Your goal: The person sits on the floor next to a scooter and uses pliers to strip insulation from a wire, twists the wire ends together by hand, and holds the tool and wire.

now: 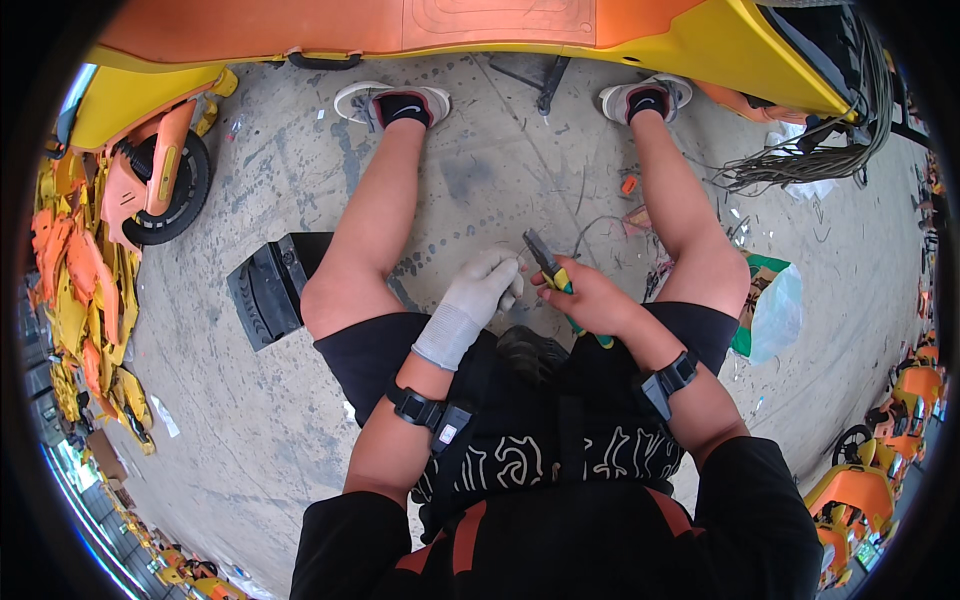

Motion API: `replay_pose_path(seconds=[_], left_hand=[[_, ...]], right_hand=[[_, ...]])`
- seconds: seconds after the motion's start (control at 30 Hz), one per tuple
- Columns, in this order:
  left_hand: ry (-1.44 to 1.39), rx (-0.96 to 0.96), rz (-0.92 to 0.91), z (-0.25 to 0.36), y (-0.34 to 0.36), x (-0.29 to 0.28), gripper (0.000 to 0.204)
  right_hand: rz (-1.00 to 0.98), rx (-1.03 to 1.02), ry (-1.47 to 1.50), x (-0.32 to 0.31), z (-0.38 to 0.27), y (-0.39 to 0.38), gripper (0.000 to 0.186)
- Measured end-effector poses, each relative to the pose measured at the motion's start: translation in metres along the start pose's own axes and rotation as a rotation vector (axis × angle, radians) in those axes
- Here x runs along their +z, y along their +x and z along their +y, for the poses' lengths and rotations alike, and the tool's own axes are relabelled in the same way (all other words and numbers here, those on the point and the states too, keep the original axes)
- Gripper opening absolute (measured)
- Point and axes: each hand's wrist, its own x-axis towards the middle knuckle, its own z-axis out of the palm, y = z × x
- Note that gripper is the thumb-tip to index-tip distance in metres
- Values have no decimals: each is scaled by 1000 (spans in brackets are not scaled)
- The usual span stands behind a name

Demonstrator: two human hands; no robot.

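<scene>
The bare right hand [597,302] is clamped around the yellow-and-green handles of the pliers [551,267], located between the knees [330,300], tip directed forward and left. The left hand [477,290], in a pale glove, is positioned just beside the pliers, fingers curled; whether they grip anything cannot be determined. Farther out, a black part [268,290] rests on the floor [470,190]. Farthest forward stands an orange-and-yellow vehicle body [500,25].
</scene>
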Motion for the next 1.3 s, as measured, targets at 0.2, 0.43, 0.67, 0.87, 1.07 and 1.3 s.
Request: replay_pose_path(seconds=[0.2, 0.43, 0.67, 0.87, 1.07, 1.3], left_hand=[[62, 8, -41, 0, 0, 1, 24], [88, 18, -50, 1, -1, 3, 24], [69, -7, -69, 1, 0, 4, 24], [48, -23, -119, 2, -1, 3, 25], [-59, -35, -214, -1, -1, 0, 27], [-192, -174, -246, 6, -7, -1, 23]], right_hand=[[-56, -36, 77, -1, 5, 2, 32], [-52, -35, 181, 1, 15, 4, 26], [-84, 18, 229, 0, 7, 3, 32], [-73, -6, 260, 1, 7, 2, 32], [-76, -49, -16, -3, -7, -4, 24], [-26, -96, -208, -2, -15, -9, 23]])
